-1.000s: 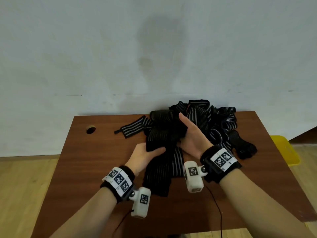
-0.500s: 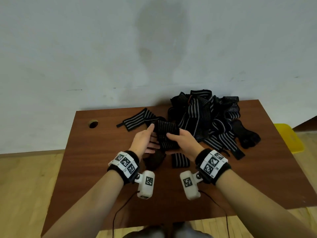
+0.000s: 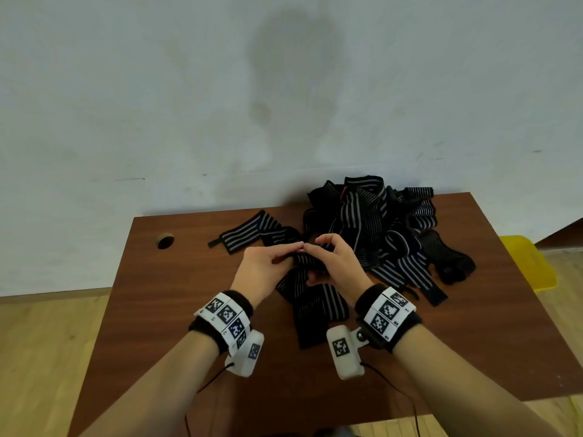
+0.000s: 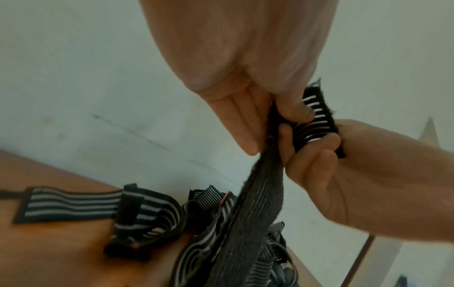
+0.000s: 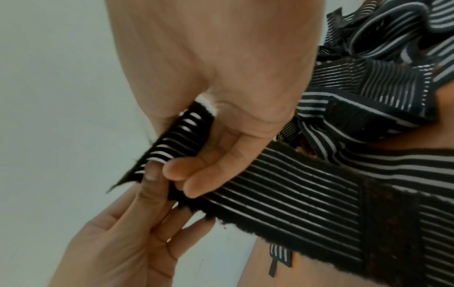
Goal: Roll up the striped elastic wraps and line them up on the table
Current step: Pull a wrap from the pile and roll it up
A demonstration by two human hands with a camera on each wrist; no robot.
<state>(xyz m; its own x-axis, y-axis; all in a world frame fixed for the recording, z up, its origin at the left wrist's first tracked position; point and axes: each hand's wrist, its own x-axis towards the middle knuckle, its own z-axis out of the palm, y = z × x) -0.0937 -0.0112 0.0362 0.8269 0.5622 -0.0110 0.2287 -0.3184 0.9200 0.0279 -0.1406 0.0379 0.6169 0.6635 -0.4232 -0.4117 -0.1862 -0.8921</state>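
Left hand [image 3: 263,270] and right hand [image 3: 339,266] pinching striped wrap [image 3: 315,302] end, tangled pile [image 3: 378,228] apparently touching behind.

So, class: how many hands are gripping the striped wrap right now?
2: the left hand pinches the striped wrap at its top edge, and the right hand grips the same end beside it.

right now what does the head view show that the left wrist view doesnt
Only the head view shows the whole table, its round hole, the yellow thing at its right and both wristbands. Only the left wrist view shows the frayed end pinched between fingertips. Both show the left hand and right hand holding one wrap, with the pile behind.
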